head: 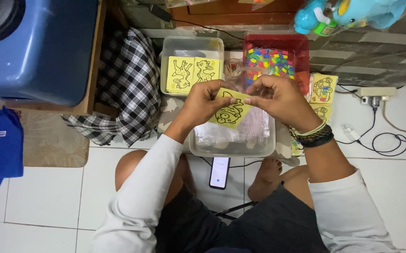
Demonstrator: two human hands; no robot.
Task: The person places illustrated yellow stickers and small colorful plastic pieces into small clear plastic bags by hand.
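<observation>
In the head view, the left hand (206,99) and the right hand (277,96) both pinch a yellow card (230,111) with a black animal outline. A clear plastic tray (233,145) lies just under the fingers, and a red bin (277,56) of coloured pieces sits beyond the fingertips.

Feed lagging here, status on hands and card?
Left hand and right hand both pinch yellow card, over clear tray. Nothing in the way.

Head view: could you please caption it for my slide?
Both hands hold a yellow animal-outline card above a clear plastic tub.
</observation>
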